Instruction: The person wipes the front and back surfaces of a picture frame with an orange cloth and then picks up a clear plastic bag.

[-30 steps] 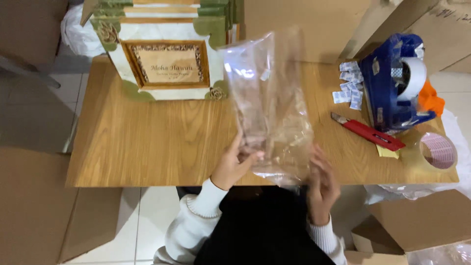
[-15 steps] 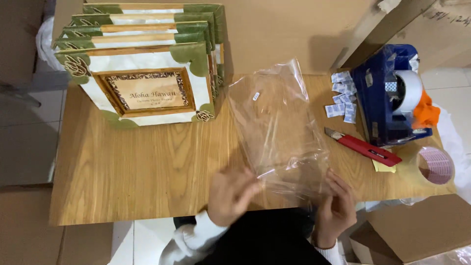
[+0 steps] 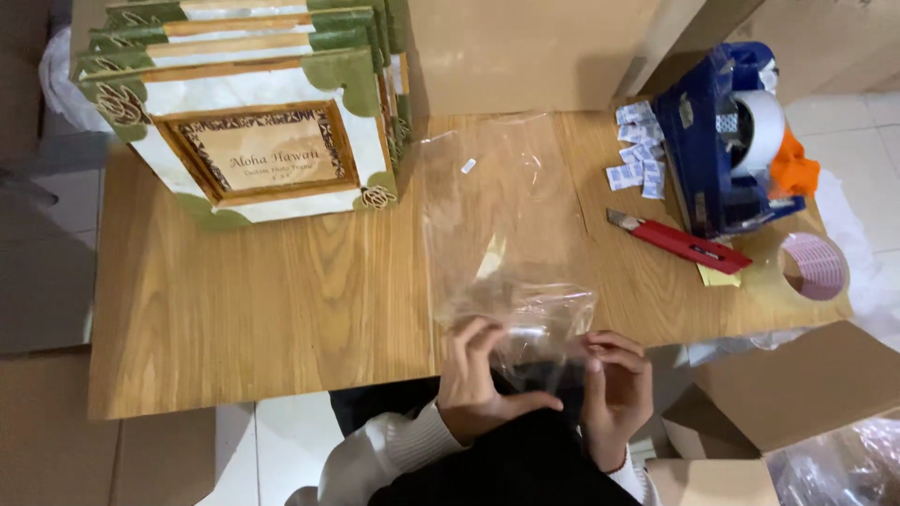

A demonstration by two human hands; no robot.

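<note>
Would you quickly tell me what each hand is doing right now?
Left hand: closed on the clear plastic bag.
Right hand: holding the same bag's near edge.

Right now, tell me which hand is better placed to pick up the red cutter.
Right hand. It holds the plastic bag on the side nearer the red cutter; the left hand would probably have to cross over the bag.

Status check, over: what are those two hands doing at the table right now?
Left hand and right hand both pinching near end of clear plastic bag. Bag lies flat on wooden table. Nothing blocking.
</note>
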